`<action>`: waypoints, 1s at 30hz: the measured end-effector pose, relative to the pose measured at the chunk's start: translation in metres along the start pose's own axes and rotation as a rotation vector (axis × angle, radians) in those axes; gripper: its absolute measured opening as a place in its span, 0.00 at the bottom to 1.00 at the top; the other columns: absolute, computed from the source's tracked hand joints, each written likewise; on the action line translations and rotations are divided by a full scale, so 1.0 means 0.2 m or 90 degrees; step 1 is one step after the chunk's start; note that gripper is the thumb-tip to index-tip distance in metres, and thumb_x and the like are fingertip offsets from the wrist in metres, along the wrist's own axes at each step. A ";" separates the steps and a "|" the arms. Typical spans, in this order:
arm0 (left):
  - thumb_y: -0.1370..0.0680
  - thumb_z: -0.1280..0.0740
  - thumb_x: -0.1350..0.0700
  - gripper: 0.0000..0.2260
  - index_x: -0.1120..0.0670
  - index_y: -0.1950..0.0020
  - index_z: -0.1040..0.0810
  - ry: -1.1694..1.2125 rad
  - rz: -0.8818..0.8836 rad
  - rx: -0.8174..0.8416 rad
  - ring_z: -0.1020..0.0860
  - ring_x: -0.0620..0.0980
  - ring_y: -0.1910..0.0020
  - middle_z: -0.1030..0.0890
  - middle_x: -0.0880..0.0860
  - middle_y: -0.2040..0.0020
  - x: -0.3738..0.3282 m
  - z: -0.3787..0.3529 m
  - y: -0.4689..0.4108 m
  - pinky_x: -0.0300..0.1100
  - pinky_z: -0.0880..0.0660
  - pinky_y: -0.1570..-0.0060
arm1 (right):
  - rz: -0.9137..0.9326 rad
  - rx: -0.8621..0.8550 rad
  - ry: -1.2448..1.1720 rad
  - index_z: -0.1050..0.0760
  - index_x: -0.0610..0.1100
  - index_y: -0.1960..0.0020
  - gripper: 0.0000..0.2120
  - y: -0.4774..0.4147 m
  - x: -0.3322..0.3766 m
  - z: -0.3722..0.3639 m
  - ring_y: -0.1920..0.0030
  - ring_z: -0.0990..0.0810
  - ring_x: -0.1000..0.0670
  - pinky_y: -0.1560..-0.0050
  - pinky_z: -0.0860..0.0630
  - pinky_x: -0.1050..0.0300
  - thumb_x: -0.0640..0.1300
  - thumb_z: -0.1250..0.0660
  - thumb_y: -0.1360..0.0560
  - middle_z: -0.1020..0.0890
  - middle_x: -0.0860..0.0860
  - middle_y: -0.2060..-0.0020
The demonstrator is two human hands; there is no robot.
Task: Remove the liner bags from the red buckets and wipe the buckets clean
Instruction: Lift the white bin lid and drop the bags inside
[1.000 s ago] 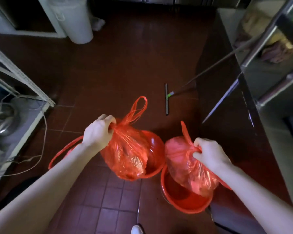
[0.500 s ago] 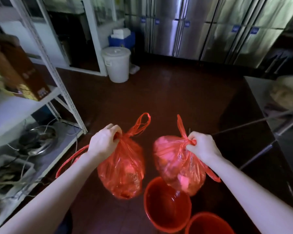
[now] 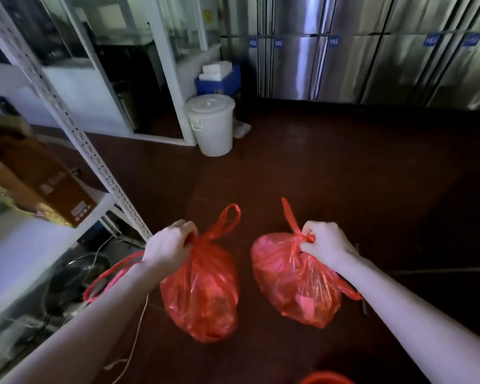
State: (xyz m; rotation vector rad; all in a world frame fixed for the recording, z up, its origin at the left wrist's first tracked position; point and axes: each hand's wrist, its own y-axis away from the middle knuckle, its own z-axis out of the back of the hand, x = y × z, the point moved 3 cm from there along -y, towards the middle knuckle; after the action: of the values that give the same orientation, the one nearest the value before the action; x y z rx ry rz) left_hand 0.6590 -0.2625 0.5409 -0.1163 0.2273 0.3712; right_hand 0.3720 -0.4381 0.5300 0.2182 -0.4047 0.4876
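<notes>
Liner removal looks done: both bags hang clear of floor, lower centre of frame. Left hand [image 3: 172, 245] curls in fist round gathered neck of left bag [image 3: 203, 289]. Right hand [image 3: 326, 245] pinches knotted neck of right bag [image 3: 294, 281]. Bags: thin, glossy, crinkled translucent red film, bulging, handle loops sticking up. Red bucket [image 3: 326, 378]: only smooth rim sliver at bottom edge; second bucket out of view. Left to do: drop bags, wipe buckets; no cloth visible.
</notes>
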 end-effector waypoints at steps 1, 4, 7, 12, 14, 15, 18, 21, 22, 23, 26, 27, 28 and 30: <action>0.29 0.33 0.58 0.09 0.46 0.51 0.25 0.006 0.003 -0.001 0.21 0.52 0.55 0.25 0.45 0.52 0.04 0.00 -0.10 0.47 0.23 0.61 | 0.003 0.005 -0.001 0.22 0.52 0.54 0.05 -0.11 0.03 0.00 0.61 0.21 0.50 0.64 0.28 0.60 0.47 0.28 0.29 0.19 0.52 0.60; 0.28 0.33 0.58 0.09 0.46 0.51 0.25 0.017 0.010 0.004 0.21 0.52 0.55 0.25 0.45 0.52 0.15 -0.01 -0.43 0.47 0.23 0.60 | 0.005 0.003 0.002 0.21 0.50 0.53 0.05 -0.45 0.12 0.02 0.57 0.18 0.48 0.58 0.22 0.57 0.46 0.28 0.29 0.19 0.52 0.59; 0.28 0.33 0.58 0.09 0.46 0.51 0.25 0.016 -0.002 -0.007 0.21 0.51 0.55 0.26 0.43 0.53 0.27 -0.03 -0.81 0.43 0.28 0.64 | 0.006 -0.012 0.016 0.22 0.50 0.53 0.05 -0.81 0.19 0.04 0.58 0.19 0.50 0.57 0.21 0.56 0.46 0.28 0.29 0.19 0.53 0.59; 0.28 0.33 0.58 0.09 0.47 0.51 0.25 0.043 -0.045 -0.006 0.22 0.49 0.55 0.26 0.43 0.53 0.44 -0.08 -1.51 0.43 0.26 0.61 | -0.025 -0.005 0.006 0.23 0.52 0.59 0.03 -1.46 0.28 0.06 0.62 0.20 0.54 0.60 0.20 0.54 0.47 0.28 0.29 0.20 0.55 0.63; 0.28 0.34 0.58 0.08 0.47 0.51 0.25 0.061 -0.057 0.009 0.22 0.49 0.55 0.26 0.43 0.53 0.50 -0.08 -1.80 0.45 0.24 0.60 | -0.039 0.008 0.011 0.22 0.51 0.59 0.03 -1.73 0.32 0.09 0.61 0.20 0.53 0.58 0.19 0.52 0.47 0.28 0.30 0.20 0.54 0.62; 0.28 0.34 0.58 0.09 0.46 0.51 0.25 0.069 -0.061 0.019 0.22 0.50 0.55 0.26 0.43 0.53 0.53 -0.09 -1.93 0.45 0.24 0.59 | -0.041 0.014 0.009 0.22 0.51 0.58 0.03 -1.86 0.34 0.11 0.60 0.19 0.52 0.57 0.20 0.51 0.47 0.28 0.30 0.19 0.54 0.62; 0.28 0.34 0.57 0.08 0.46 0.52 0.26 0.067 -0.077 0.045 0.21 0.50 0.55 0.26 0.43 0.53 0.62 -0.12 -2.34 0.46 0.23 0.57 | -0.036 -0.003 0.000 0.22 0.49 0.59 0.04 -2.24 0.39 0.16 0.61 0.20 0.50 0.59 0.22 0.54 0.45 0.28 0.31 0.20 0.53 0.64; 0.28 0.34 0.57 0.09 0.45 0.52 0.26 0.068 -0.078 0.049 0.22 0.49 0.55 0.26 0.43 0.54 0.69 -0.12 -2.74 0.46 0.24 0.57 | -0.042 -0.017 -0.016 0.26 0.50 0.63 0.05 -2.62 0.41 0.19 0.64 0.21 0.51 0.63 0.24 0.55 0.44 0.30 0.33 0.22 0.54 0.66; 0.28 0.34 0.58 0.09 0.45 0.53 0.27 0.064 -0.079 0.048 0.22 0.49 0.55 0.26 0.43 0.54 0.72 -0.13 -2.87 0.46 0.24 0.58 | -0.043 -0.018 -0.015 0.27 0.51 0.64 0.07 -2.75 0.41 0.20 0.64 0.22 0.51 0.63 0.24 0.54 0.44 0.30 0.33 0.22 0.54 0.66; 0.29 0.34 0.58 0.09 0.45 0.53 0.27 0.062 -0.079 0.045 0.22 0.49 0.56 0.26 0.43 0.54 0.74 -0.13 -3.01 0.46 0.24 0.59 | -0.044 -0.014 -0.014 0.29 0.52 0.65 0.08 -2.90 0.41 0.21 0.64 0.22 0.50 0.63 0.24 0.53 0.44 0.30 0.33 0.22 0.54 0.66; 0.29 0.34 0.58 0.09 0.45 0.53 0.27 0.053 -0.066 0.041 0.23 0.49 0.58 0.27 0.43 0.55 0.81 -0.17 -3.43 0.44 0.26 0.61 | -0.028 -0.009 -0.021 0.31 0.52 0.68 0.11 -3.36 0.41 0.22 0.65 0.23 0.51 0.65 0.28 0.56 0.44 0.29 0.34 0.23 0.54 0.67; 0.29 0.34 0.58 0.09 0.45 0.53 0.28 0.048 -0.057 0.042 0.23 0.49 0.59 0.27 0.43 0.55 0.84 -0.19 -3.57 0.43 0.27 0.62 | -0.022 -0.007 -0.025 0.31 0.52 0.68 0.11 -3.52 0.41 0.21 0.65 0.23 0.52 0.66 0.29 0.57 0.44 0.29 0.34 0.23 0.54 0.68; 0.29 0.34 0.59 0.10 0.44 0.53 0.27 0.043 -0.048 0.045 0.23 0.48 0.59 0.27 0.43 0.55 0.87 -0.22 -3.70 0.42 0.29 0.63 | -0.014 -0.001 -0.029 0.31 0.52 0.68 0.11 -3.68 0.41 0.20 0.65 0.23 0.52 0.65 0.28 0.56 0.44 0.29 0.34 0.23 0.54 0.68; 0.29 0.35 0.59 0.09 0.45 0.53 0.27 0.033 -0.033 0.050 0.24 0.47 0.60 0.27 0.43 0.56 0.92 -0.25 -3.96 0.42 0.31 0.64 | 0.008 0.012 -0.032 0.29 0.52 0.66 0.08 -3.99 0.41 0.19 0.64 0.23 0.51 0.62 0.24 0.53 0.44 0.30 0.34 0.22 0.54 0.66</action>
State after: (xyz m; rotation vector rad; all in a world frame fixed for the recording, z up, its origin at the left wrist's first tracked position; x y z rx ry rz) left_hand 1.1097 -0.9409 0.5041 -0.0537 0.2890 0.3067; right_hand 0.8211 -1.1044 0.5143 0.2471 -0.4508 0.4993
